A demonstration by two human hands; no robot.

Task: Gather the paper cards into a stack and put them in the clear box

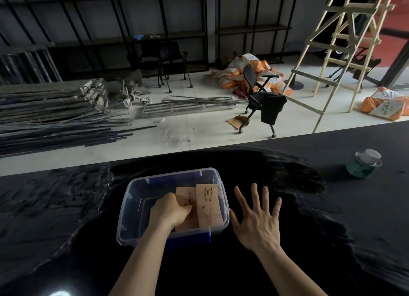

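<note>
Tan printed paper cards are being pressed flat inside the clear plastic box by the closed left hand, gripping them; the right hand is being held open, empty, beside it.

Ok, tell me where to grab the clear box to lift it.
Grip the clear box by its rim on the two short sides, left hand from the left, right hand from the right. The rim lip overhangs the walls; the open top leaves it reachable.
</note>
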